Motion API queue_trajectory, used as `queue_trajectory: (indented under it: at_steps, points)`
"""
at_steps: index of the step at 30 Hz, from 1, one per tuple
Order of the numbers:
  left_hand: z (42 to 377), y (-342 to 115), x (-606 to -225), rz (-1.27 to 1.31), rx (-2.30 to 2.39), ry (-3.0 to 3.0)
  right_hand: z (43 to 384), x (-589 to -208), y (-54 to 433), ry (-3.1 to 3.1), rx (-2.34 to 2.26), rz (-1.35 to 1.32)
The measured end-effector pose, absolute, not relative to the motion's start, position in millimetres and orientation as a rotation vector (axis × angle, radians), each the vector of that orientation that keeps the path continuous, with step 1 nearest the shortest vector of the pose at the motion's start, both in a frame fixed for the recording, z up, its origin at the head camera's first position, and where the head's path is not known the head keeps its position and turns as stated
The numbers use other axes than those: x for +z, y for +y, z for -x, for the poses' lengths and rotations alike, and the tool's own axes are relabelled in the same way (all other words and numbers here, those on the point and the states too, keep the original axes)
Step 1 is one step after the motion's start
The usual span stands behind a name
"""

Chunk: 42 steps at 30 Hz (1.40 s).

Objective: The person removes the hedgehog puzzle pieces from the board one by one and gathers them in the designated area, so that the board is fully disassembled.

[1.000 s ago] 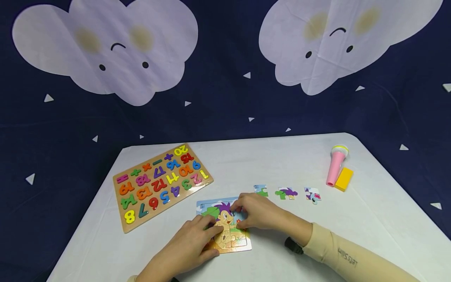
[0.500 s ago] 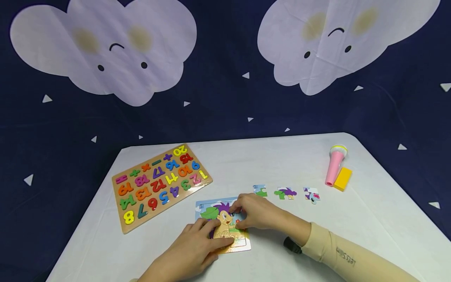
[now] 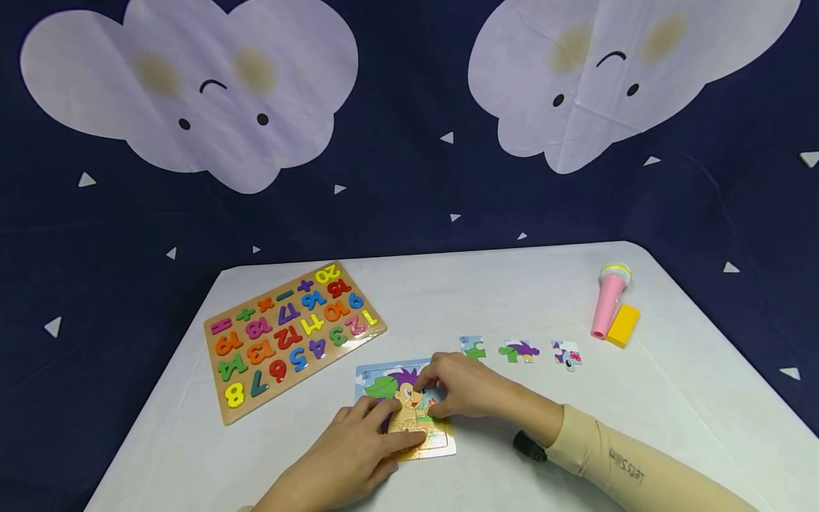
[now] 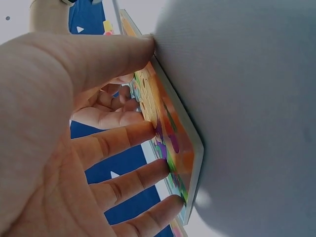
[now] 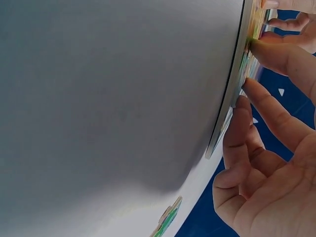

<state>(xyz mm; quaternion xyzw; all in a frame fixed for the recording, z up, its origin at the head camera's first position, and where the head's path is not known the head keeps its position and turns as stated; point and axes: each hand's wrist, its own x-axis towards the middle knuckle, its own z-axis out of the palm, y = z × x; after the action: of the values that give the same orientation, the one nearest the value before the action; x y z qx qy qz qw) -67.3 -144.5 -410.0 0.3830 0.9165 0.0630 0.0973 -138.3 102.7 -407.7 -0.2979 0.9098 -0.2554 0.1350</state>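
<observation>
A small jigsaw puzzle board (image 3: 403, 455) with a purple-haired cartoon hedgehog lies flat on the white table. My left hand (image 3: 358, 444) spreads over its near left part. In the left wrist view, the straight fingers (image 4: 148, 180) touch the picture while the thumb lies at the near edge. On the right part of the board, my right hand (image 3: 470, 384) holds a puzzle piece (image 3: 432, 400) between thumb and index finger, largely covered by the hand. Three loose pieces lie in a row beyond: sky-and-green (image 3: 473, 347), green-and-purple (image 3: 520, 350) and bird-and-butterfly (image 3: 566, 354).
A wooden number board (image 3: 291, 334) with coloured digits lies at the left. At the far right, a pink toy microphone (image 3: 610, 306) lies beside a yellow block (image 3: 623, 326). A black object (image 3: 530, 446) shows below the right wrist. A dark cloud-patterned cloth hangs behind.
My left hand has moved slightly right, its thumb and index finger now lying farther across the board. The right hand keeps its place on the right part; the loose pieces have not moved.
</observation>
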Motion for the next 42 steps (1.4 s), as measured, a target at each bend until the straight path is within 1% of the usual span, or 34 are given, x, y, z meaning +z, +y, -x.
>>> queue_trajectory:
  at_steps: [13,25,30,36,42]
  points:
    - [67.0,-144.7,-410.2,-1.139,0.194,2.721,139.4,-410.8,104.1,2.629,-0.707,0.903]
    - [67.1,-143.9,-411.5,-1.146,0.207,2.733,145.2,-407.8,101.6,2.551,-0.727,0.818]
    - [67.4,-144.2,-411.9,-1.153,0.210,2.739,146.0,-405.1,100.1,2.559,-0.708,0.844]
    - [67.6,-143.5,-411.3,-1.162,0.203,2.748,147.0,-401.6,98.5,2.624,-0.637,0.946]
    - [67.5,-143.5,-410.7,-1.150,0.193,2.743,146.7,-402.1,106.2,2.654,-0.662,0.927]
